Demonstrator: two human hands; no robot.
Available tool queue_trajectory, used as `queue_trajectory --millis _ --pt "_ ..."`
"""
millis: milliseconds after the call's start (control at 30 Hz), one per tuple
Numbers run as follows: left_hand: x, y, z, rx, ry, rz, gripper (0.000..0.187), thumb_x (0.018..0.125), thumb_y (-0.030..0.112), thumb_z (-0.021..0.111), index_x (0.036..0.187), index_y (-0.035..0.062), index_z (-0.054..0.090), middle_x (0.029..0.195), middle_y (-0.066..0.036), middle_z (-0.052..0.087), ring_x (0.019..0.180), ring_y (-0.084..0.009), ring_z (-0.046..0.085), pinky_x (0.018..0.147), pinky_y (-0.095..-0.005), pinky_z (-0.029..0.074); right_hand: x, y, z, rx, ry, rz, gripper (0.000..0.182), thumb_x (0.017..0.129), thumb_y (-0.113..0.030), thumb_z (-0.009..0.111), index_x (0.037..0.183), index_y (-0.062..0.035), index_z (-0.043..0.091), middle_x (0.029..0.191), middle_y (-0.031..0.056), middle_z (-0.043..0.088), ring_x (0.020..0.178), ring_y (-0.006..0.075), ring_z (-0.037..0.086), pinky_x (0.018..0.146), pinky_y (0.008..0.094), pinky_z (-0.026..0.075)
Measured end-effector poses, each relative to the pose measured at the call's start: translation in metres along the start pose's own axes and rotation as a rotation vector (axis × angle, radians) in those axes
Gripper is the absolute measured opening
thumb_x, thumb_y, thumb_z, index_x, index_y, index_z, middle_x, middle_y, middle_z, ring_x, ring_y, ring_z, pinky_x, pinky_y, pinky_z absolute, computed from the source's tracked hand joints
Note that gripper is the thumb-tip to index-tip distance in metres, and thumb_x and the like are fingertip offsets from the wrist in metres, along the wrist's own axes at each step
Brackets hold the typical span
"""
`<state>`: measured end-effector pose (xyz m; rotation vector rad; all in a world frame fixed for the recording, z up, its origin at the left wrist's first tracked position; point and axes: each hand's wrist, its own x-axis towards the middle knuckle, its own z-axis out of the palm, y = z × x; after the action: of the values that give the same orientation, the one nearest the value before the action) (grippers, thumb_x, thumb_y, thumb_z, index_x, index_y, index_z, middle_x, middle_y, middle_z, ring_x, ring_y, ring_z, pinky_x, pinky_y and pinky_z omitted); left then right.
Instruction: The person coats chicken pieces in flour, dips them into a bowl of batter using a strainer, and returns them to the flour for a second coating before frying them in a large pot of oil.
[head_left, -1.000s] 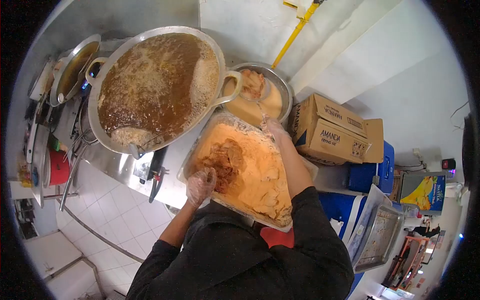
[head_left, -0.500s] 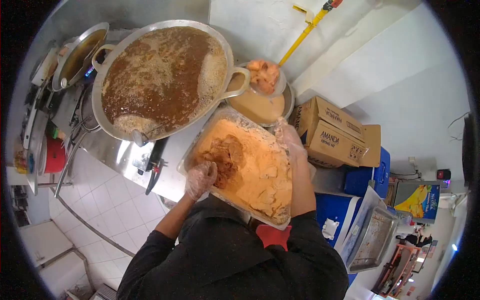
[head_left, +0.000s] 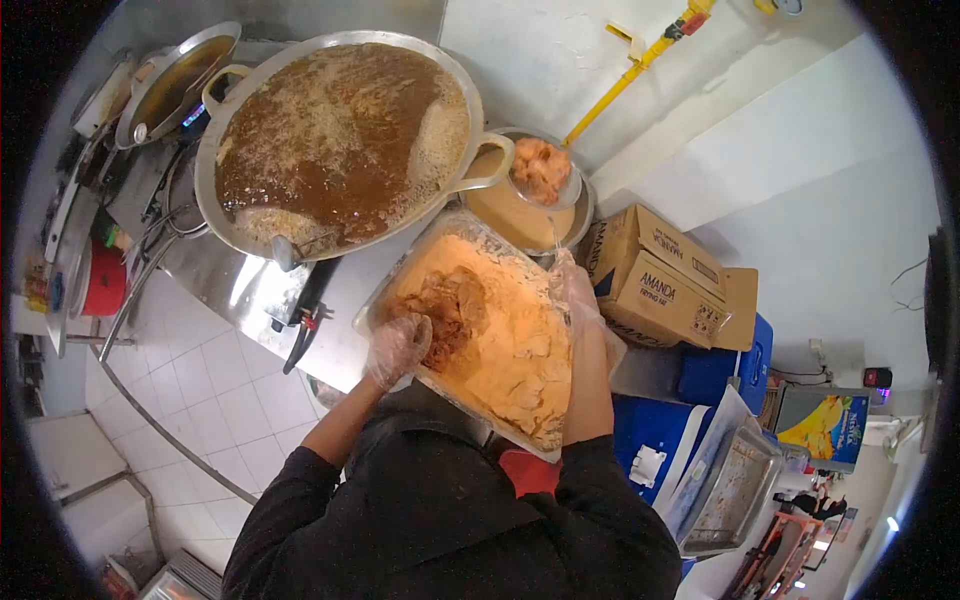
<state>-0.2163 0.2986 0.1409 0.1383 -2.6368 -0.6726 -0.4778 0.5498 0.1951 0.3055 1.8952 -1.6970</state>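
A rectangular clear tub [head_left: 500, 428] of orange-tinted breading flour [head_left: 520, 350] is in front of me. Wet brown coated pieces [head_left: 447, 305] lie in its left part. My left hand [head_left: 398, 345], in a clear plastic glove, is at these pieces with its fingers curled in; what they hold is hidden. Past the tub's far right corner, my gloved right hand [head_left: 574, 285] is closed around the thin handle of a strainer [head_left: 572, 190]. Raw pinkish meat pieces [head_left: 541, 168] sit in the strainer, above a metal bowl of beige batter [head_left: 510, 216].
A large two-handled pan of bubbling brown oil [head_left: 340, 150] stands beyond the tub. Another pan [head_left: 180, 90] is at far left. To the right are a cardboard box [head_left: 670, 285], blue coolers [head_left: 655, 430] and a metal tray [head_left: 735, 490]. A yellow pipe [head_left: 620, 90] runs along the wall.
The view has shifted slightly. My right hand has drawn a little back from the bowl, and the strainer's handle shows more clearly. My left hand stays at the brown pieces.
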Motion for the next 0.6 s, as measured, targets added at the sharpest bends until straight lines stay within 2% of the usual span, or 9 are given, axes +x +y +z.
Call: queue_trajectory --millis 67,100,200,267,300,367,433,533,600 --pt "0.002 0.006 -0.002 -0.036 -0.016 -0.101 0.021 0.094 0.016 0.064 0.078 0.0050 0.056 0.066 -0.016 0.058 0.061 -0.0335 0.063 0.054 -0.0447 0.051 -0.004 0.002 -0.005 -0.078 0.025 0.016 0.028 0.105 -0.036 0.052 0.096 -0.0105 0.058 0.071 -0.0033 0.048 0.055 0.0084 0.044 0.049 0.0259 0.034" --pt "0.003 0.007 -0.005 -0.030 -0.001 -0.076 0.021 0.094 0.016 0.065 0.078 0.0050 0.056 0.066 -0.016 0.059 0.061 -0.0331 0.064 0.054 -0.0446 0.051 -0.006 0.002 -0.008 -0.119 0.040 0.023 0.024 0.104 -0.036 0.054 0.100 -0.0123 0.059 0.073 -0.0036 0.051 0.057 0.0082 0.047 0.050 0.0250 0.035" --pt "0.005 0.011 -0.008 -0.043 0.003 -0.058 0.020 0.093 0.015 0.065 0.079 0.0049 0.056 0.067 -0.015 0.059 0.061 -0.0323 0.064 0.054 -0.0443 0.052 -0.058 -0.053 0.008 -0.102 0.114 -0.059 0.036 0.103 -0.048 0.055 0.094 -0.0138 0.060 0.072 -0.0040 0.052 0.056 0.0087 0.045 0.050 0.0261 0.036" --pt "0.003 0.006 -0.004 -0.087 -0.046 -0.113 0.018 0.093 0.015 0.065 0.080 0.0048 0.057 0.066 -0.015 0.059 0.060 -0.0319 0.064 0.054 -0.0440 0.052 -0.053 -0.064 -0.002 -0.163 0.186 -0.081 0.042 0.102 -0.054 0.054 0.090 -0.0141 0.061 0.072 -0.0045 0.052 0.055 0.0088 0.045 0.050 0.0263 0.036" --pt "0.001 0.003 0.002 -0.076 -0.002 -0.067 0.018 0.093 0.015 0.065 0.080 0.0048 0.057 0.065 -0.015 0.059 0.059 -0.0320 0.064 0.053 -0.0439 0.052 -0.052 -0.068 -0.006 -0.194 0.220 -0.093 0.046 0.102 -0.057 0.053 0.089 -0.0143 0.061 0.072 -0.0047 0.052 0.055 0.0089 0.044 0.050 0.0264 0.036" --pt "-0.001 -0.002 0.009 -0.047 0.084 0.025 0.019 0.092 0.014 0.066 0.079 0.0049 0.058 0.064 -0.015 0.059 0.057 -0.0323 0.063 0.053 -0.0435 0.052 -0.065 -0.076 0.001 -0.124 0.154 -0.080 0.044 0.103 -0.054 0.052 0.087 -0.0141 0.058 0.070 -0.0049 0.048 0.054 0.0082 0.042 0.050 0.0260 0.035" --pt "-0.002 -0.005 0.009 -0.001 0.036 0.021 0.019 0.092 0.014 0.066 0.077 0.0051 0.058 0.063 -0.015 0.059 0.057 -0.0325 0.064 0.053 -0.0433 0.052 -0.069 -0.071 0.013 -0.131 0.185 -0.030 0.043 0.105 -0.052 0.049 0.086 -0.0134 0.052 0.071 -0.0036 0.044 0.055 0.0082 0.040 0.049 0.0257 0.033" --pt "-0.004 -0.001 0.008 0.003 0.038 0.003 0.023 0.092 0.015 0.066 0.074 0.0056 0.057 0.062 -0.016 0.059 0.057 -0.0330 0.064 0.054 -0.0431 0.053 -0.035 -0.012 -0.006 -0.088 0.024 0.074 0.045 0.106 -0.055 0.047 0.087 -0.0142 0.054 0.071 -0.0032 0.045 0.056 0.0089 0.040 0.049 0.0261 0.033" --pt "0.001 -0.002 0.008 -0.028 0.078 -0.007 0.021 0.091 0.014 0.068 0.075 0.0057 0.057 0.062 -0.015 0.059 0.056 -0.0314 0.063 0.052 -0.0414 0.052 -0.024 0.028 -0.006 -0.003 0.079 0.116 0.047 0.106 -0.056 0.045 0.087 -0.0145 0.055 0.071 -0.0026 0.046 0.056 0.0096 0.042 0.049 0.0266 0.033"
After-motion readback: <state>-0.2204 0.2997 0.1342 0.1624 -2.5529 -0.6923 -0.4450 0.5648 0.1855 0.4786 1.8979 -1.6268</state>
